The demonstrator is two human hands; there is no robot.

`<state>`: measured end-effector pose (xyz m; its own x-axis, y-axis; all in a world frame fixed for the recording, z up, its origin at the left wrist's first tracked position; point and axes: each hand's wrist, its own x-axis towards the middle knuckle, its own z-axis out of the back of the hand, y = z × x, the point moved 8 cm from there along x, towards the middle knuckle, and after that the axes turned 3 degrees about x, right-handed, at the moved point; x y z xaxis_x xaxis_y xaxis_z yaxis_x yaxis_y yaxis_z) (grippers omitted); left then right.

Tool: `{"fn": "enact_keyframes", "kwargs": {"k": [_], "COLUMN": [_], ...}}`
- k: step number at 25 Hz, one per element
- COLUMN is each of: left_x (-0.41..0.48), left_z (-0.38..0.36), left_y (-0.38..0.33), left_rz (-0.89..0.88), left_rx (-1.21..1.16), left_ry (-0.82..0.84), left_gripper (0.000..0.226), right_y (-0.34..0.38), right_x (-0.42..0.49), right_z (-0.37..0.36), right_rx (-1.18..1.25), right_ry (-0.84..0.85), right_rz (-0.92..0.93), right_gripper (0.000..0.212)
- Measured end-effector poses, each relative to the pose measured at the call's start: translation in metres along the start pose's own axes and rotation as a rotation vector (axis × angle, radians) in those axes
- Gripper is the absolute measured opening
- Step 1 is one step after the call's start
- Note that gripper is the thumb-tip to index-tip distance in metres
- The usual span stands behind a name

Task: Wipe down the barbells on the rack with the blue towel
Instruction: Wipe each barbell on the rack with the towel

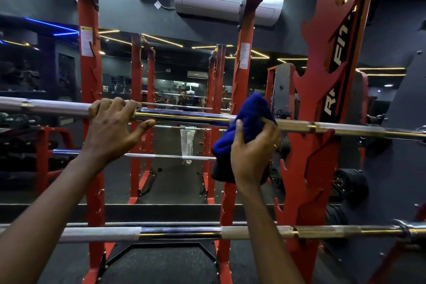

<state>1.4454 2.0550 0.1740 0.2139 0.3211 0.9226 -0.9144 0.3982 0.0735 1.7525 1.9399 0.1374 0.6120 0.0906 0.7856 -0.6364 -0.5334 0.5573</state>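
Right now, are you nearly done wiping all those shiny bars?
Not yet, it seems. The right hand holds the blue towel wrapped over the upper barbell, while the left hand grips that bar, so that one is in hand. Whether any part is already clean, the picture cannot show. The lower barbell has no hand or towel on it and looks left to do.

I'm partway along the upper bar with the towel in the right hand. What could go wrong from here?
1. Part of the blue towel hangs loose below the bar beside the right hand. Wiping rightward, it might snag on the hooks of the red rack.
2. The left hand grips the upper barbell, so the stretch under it could get skipped.
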Motion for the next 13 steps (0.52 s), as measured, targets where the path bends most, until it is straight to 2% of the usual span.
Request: {"fn": "enact_keyframes", "kwargs": {"k": [2,3,6,8,10,13], "left_x": [-0.001,0.000,0.000,-0.001,0.000,-0.001], "left_z": [-0.002,-0.001,-0.001,-0.002,-0.002,-0.003], "left_y": [0.001,0.001,-0.002,-0.002,-0.002,0.000], "left_rz": [0.003,0.003,0.003,0.011,0.015,0.018], "left_rx": [0.011,0.000,-0.024,-0.027,-0.019,-0.021], "left_ry": [0.002,0.010,0.025,0.032,0.050,0.099], "left_gripper": [0.062,0.062,0.065,0.065,0.065,0.064], "right_y": [0.010,0.009,-0.001,0.009,0.035,0.064], "right_x": [0.013,0.023,0.058,0.061,0.038,-0.003], "right_z": [-0.007,-0.009,-0.017,-0.040,-0.074,-0.098], "right_rx": [-0.243,-0.319,-0.427,-0.540,-0.570,-0.453], "right_ry": [0.104,0.143,0.195,0.288,0.426,0.586], "right_rz": [0.215,0.246,0.178,0.189,0.283,0.464], "right_gripper": [0.044,0.044,0.044,0.045,0.052,0.049]}}
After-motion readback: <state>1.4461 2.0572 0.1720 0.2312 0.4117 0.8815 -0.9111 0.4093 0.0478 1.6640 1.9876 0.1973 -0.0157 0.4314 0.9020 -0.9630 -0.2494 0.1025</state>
